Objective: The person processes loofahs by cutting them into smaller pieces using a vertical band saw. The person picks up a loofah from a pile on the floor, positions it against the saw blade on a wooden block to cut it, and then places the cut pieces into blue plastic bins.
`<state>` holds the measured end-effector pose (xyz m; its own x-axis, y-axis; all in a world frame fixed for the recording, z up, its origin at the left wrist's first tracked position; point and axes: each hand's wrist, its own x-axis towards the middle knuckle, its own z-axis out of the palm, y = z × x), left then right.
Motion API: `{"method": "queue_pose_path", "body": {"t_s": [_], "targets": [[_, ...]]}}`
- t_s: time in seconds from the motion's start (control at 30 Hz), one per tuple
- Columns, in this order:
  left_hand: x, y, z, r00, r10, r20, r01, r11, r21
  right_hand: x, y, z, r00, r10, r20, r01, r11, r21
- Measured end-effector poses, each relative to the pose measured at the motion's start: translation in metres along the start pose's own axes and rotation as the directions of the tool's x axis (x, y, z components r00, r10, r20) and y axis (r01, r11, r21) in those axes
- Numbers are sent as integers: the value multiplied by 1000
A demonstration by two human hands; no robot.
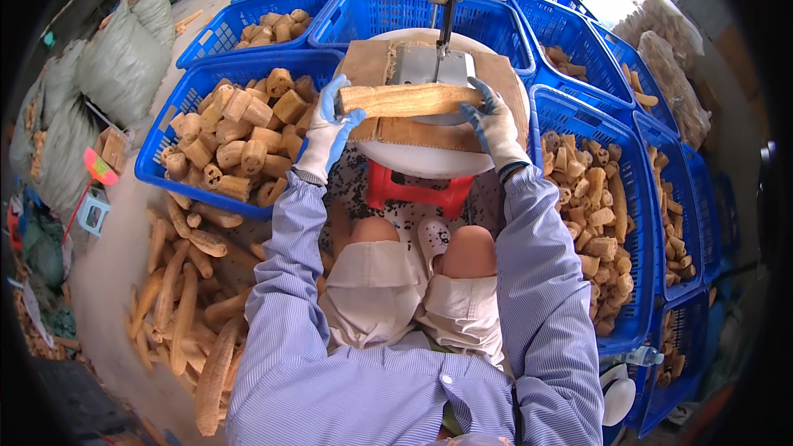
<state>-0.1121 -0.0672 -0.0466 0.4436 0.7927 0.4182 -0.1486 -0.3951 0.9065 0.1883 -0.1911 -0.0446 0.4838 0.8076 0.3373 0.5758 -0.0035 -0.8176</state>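
Observation:
A long dried loofah lies crosswise between my two hands, level in front of an upright cutting machine with a metal base plate. White gloves with blue fingers cover both hands. My left hand grips the loofah's left end, thumb below and fingers above. At the right end, my right hand pinches it between thumb and fingers. Beneath the loofah is a brown board, which rests on a round white tub. The loofah partly covers the front of the metal plate.
Cut loofah pieces fill a blue crate at left and another blue crate at right. Whole loofahs are heaped on the floor by my left side. A red stool supports the tub. Pale sacks stand far left.

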Motion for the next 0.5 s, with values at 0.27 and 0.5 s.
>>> {"method": "queue_pose_path", "body": {"t_s": [0.27,0.5], "targets": [[14,-8,-11,999,8,-34,-9,999,-34,10,-32,9,994,99,48,-99,995,-3],[23,-2,-5,999,-10,-46,12,999,42,26,-23,8,992,107,65,-107,994,-5]]}}
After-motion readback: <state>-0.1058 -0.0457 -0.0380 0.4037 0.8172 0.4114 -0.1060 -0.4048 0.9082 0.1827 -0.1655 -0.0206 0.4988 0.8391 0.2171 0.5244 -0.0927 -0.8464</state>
